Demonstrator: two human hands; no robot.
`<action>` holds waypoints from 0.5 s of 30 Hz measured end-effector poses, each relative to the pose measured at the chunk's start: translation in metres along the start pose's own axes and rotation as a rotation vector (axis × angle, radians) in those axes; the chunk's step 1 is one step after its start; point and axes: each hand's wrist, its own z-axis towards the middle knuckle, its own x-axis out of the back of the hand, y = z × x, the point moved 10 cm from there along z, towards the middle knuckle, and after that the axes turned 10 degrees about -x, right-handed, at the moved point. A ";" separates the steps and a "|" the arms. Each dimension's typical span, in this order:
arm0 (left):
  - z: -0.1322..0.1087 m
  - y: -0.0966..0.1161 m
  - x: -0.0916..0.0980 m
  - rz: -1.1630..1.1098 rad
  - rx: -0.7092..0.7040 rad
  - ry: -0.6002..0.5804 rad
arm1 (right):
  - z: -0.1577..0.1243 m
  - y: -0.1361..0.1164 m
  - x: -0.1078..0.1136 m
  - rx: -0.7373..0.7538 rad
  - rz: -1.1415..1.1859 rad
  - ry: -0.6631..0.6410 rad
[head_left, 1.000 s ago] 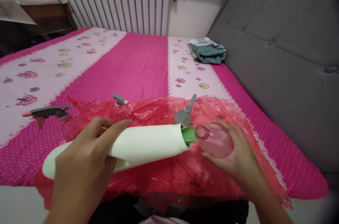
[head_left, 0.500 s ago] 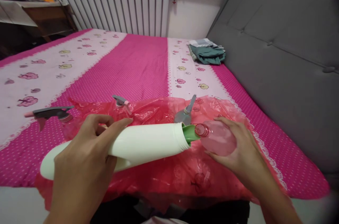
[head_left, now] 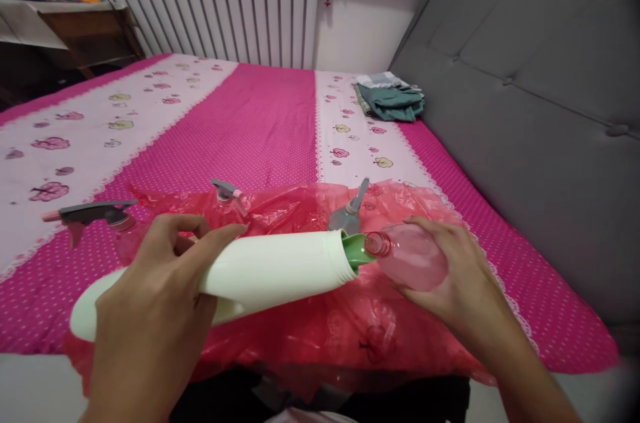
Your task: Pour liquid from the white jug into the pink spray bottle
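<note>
My left hand [head_left: 155,296] is wrapped round a large white jug [head_left: 270,270] held nearly level, its green spout [head_left: 356,251] pointing right. The spout meets the open neck of a small clear pink bottle [head_left: 413,256], which my right hand [head_left: 450,283] cups from below and behind, tilted toward the jug. Both are held just above a red plastic sheet [head_left: 320,323] spread over the near edge of the pink bed.
On the sheet lie three grey spray triggers: one [head_left: 93,213] at the left, a second spray trigger [head_left: 227,191] in the middle, a third spray trigger [head_left: 353,210] behind the spout. Folded clothes [head_left: 393,100] sit by the grey headboard [head_left: 525,110]. A white radiator [head_left: 215,10] lines the far wall.
The pink bottle's neck has shifted slightly left and up against the green spout, and my right hand has turned a little more round the bottle. The jug's rear end has dipped a little.
</note>
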 end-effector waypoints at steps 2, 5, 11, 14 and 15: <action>0.000 0.001 0.000 -0.009 -0.003 -0.005 | 0.000 -0.002 0.001 0.018 -0.017 0.000; 0.000 0.000 0.001 -0.005 0.034 -0.008 | -0.001 -0.002 0.001 0.043 -0.067 -0.022; 0.000 0.003 0.000 -0.021 0.041 -0.020 | -0.003 -0.005 0.002 0.090 -0.146 -0.049; -0.001 0.002 0.001 -0.024 0.037 -0.009 | -0.003 -0.006 0.003 0.097 -0.159 -0.047; -0.001 0.002 0.002 -0.028 0.031 -0.004 | -0.003 -0.006 0.003 0.101 -0.162 -0.045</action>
